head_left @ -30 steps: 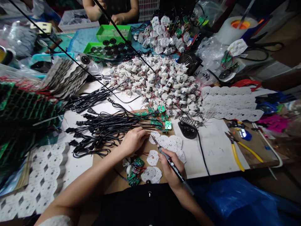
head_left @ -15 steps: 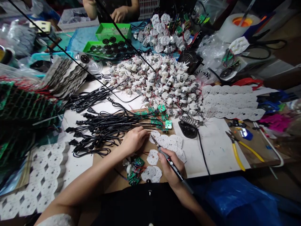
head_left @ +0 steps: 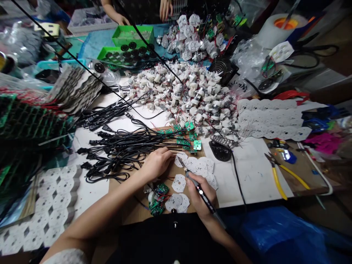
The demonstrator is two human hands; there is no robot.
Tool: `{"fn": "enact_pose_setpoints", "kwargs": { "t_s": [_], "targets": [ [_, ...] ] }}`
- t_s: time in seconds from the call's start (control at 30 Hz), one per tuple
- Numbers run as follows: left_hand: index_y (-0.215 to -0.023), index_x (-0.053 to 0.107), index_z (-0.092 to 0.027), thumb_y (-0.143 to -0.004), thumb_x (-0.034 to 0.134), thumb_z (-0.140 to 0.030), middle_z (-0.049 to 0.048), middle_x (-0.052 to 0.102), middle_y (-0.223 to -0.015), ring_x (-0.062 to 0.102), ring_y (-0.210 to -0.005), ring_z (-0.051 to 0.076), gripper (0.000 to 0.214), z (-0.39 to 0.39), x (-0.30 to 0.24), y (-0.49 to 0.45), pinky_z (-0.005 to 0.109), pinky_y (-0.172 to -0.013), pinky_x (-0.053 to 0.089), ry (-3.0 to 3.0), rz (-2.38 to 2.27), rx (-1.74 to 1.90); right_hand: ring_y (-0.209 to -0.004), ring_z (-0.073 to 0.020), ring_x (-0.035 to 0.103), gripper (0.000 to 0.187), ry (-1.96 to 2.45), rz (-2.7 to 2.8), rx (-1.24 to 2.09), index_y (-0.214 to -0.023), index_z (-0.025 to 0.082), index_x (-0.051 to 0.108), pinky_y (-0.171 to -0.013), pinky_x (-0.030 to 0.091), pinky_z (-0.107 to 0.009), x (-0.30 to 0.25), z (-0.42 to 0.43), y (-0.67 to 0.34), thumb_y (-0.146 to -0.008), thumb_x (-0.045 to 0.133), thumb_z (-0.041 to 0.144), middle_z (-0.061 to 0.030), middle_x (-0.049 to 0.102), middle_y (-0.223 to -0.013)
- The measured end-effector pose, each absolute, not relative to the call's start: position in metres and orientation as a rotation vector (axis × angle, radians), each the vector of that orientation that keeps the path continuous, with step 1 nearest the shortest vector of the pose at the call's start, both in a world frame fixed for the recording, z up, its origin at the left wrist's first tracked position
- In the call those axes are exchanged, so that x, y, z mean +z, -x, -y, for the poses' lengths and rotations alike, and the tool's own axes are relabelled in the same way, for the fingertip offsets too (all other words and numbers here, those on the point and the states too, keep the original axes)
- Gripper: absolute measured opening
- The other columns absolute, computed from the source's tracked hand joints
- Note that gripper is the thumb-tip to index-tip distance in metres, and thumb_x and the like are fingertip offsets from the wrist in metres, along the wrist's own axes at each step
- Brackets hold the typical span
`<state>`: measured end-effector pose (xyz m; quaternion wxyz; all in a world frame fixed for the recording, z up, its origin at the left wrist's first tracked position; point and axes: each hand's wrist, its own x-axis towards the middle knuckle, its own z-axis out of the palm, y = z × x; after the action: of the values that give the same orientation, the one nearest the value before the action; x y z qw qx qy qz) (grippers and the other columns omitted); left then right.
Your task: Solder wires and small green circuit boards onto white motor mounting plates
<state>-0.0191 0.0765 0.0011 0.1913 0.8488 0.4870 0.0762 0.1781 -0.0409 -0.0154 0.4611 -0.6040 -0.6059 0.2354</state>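
Note:
My right hand (head_left: 202,192) is closed around a soldering iron (head_left: 203,198). Its metal tip rests on or just over a white circuit board (head_left: 180,160). Beside that board's left edge, my left hand (head_left: 157,163) is closed, thumb and fingers pinched together; what they hold is hidden. Black power cords (head_left: 123,145) lie beyond my left hand, their ends running to small green circuit boards (head_left: 197,145). More white boards (head_left: 198,167) overlap right of the tip. Nearer my body are a single white board (head_left: 178,183) and a wired green board cluster (head_left: 158,201).
A large heap of small white motor-like parts (head_left: 187,91) fills the middle. Pliers with yellow handles (head_left: 279,176) lie at right, a coiled iron stand (head_left: 221,146) nearer. White board panels (head_left: 273,117) are stacked behind. Across the table, a co-worker's hands (head_left: 166,9) show near green trays (head_left: 133,35).
The iron's tip has shifted very slightly on the white board. My left hand stays in place. Across the table, the co-worker's hands have moved apart, one lowered to the green tray.

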Motion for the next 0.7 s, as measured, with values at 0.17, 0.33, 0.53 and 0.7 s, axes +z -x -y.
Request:
{"fn": "enact_pose_setpoints", "kwargs": {
  "t_s": [0.17,0.33,0.53,0.7],
  "targets": [
    [-0.09,0.07,-0.018,-0.099,0.052,-0.022,0.0044,0.063,-0.084,0.062,-0.077,0.016,0.021,-0.077,0.002,0.019,0.024,-0.067,0.047,-2.375,-1.361,0.209,-0.076,-0.0195,0.079,0.018,1.456,1.4,0.571,-0.111,0.021,0.071,-0.073,0.067,-0.029,-0.022,0.044,-0.178,-0.096,0.063,0.023,-0.0053,0.08,-0.091],
    [-0.092,0.071,-0.017,-0.095,0.06,-0.024,0.004,0.066,-0.084,0.063,-0.075,0.016,0.013,-0.078,0.008,0.022,0.025,-0.067,0.047,-2.326,-1.348,0.229,-0.077,-0.0189,0.079,0.018,1.479,1.384,0.608,-0.113,0.022,0.07,-0.074,0.067,-0.029,-0.021,0.045,-0.178,-0.096,0.064,0.023,-0.0043,0.08,-0.092],
    [-0.096,0.071,-0.018,-0.09,0.066,-0.016,0.0036,0.071,-0.09,0.066,-0.079,0.016,0.009,-0.079,0.012,0.027,0.024,-0.071,0.047,-2.286,-1.276,0.25,-0.08,-0.0191,0.079,0.018,1.492,1.397,0.619,-0.113,0.021,0.07,-0.077,0.066,-0.03,-0.016,0.045,-0.179,-0.096,0.064,0.024,-0.0047,0.08,-0.095],
    [-0.097,0.073,-0.019,-0.095,0.061,-0.024,0.0033,0.068,-0.086,0.065,-0.075,0.014,0.013,-0.079,0.011,0.028,0.023,-0.067,0.046,-2.335,-1.236,0.226,-0.08,-0.0193,0.079,0.019,1.499,1.367,0.625,-0.113,0.022,0.071,-0.077,0.066,-0.03,-0.018,0.046,-0.179,-0.096,0.065,0.025,-0.0044,0.081,-0.094]
  ]
}}
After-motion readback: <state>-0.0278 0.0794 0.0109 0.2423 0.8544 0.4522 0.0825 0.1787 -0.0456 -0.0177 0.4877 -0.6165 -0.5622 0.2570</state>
